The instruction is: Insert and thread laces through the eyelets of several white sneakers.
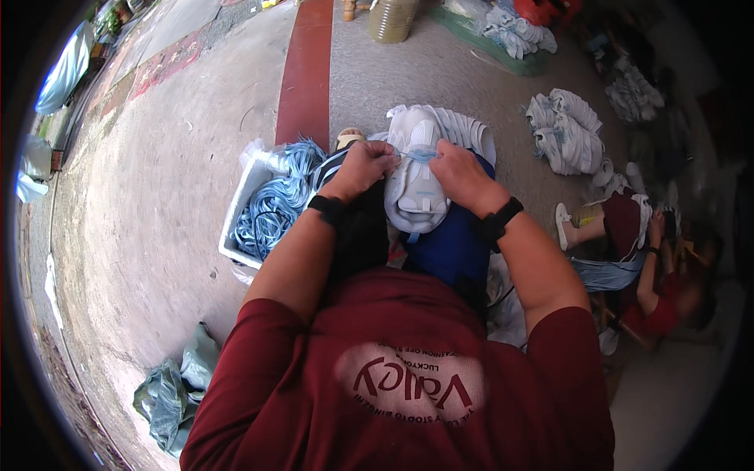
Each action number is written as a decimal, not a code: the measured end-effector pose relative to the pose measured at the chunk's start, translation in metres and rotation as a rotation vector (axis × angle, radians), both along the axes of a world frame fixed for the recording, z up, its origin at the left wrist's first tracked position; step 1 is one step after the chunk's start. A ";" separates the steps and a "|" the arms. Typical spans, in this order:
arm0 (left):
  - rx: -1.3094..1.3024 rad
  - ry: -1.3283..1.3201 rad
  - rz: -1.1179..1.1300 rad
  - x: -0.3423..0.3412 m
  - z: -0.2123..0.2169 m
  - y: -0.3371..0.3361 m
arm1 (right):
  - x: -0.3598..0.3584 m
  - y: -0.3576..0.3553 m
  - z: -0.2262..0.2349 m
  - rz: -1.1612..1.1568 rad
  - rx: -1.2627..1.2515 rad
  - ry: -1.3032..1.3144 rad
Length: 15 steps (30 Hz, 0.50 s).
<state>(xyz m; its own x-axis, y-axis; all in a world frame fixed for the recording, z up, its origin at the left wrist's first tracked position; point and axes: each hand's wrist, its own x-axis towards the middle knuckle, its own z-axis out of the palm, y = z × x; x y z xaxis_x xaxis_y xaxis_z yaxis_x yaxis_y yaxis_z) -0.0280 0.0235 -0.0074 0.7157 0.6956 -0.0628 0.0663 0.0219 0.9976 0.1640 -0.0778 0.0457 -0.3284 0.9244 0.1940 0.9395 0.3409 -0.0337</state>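
Observation:
A white shoe upper lies across my lap, its heel end towards me. Over it, a light blue shoelace crosses between my two hands. Pinched fingers of my left hand hold the lace's left side at the upper's edge. On the other side, my right hand is closed on the lace, thumb and forefinger together near the eyelets. The fine lacing between the fingers is too small to make out. More white shoe uppers are stacked in a row just beyond this one.
A white foam box of blue laces stands at my left. White uppers lie piled on the floor at right, near a co-worker in red. A green bag lies lower left; a yellowish container stands ahead.

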 end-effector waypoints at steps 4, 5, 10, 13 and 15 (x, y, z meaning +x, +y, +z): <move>-0.080 -0.043 0.026 0.001 -0.002 0.001 | -0.010 -0.005 0.008 -0.004 -0.023 -0.016; -0.083 -0.045 0.035 0.001 -0.002 0.000 | -0.018 -0.010 0.009 0.014 0.029 0.090; -0.155 -0.115 0.081 0.013 0.004 -0.001 | -0.044 -0.013 0.020 0.017 0.105 0.577; -0.117 0.029 0.007 0.014 -0.001 0.006 | -0.035 -0.009 -0.001 -0.093 0.111 0.609; -0.119 0.053 -0.004 0.014 -0.001 0.007 | -0.034 -0.008 -0.013 -0.135 0.102 0.622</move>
<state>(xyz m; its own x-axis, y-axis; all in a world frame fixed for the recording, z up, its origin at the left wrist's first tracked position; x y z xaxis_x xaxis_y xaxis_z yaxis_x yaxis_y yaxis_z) -0.0142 0.0303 -0.0085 0.7121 0.6780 -0.1825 0.1192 0.1394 0.9830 0.1304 -0.0854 0.0327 -0.0087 0.9166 0.3997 0.7893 0.2517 -0.5600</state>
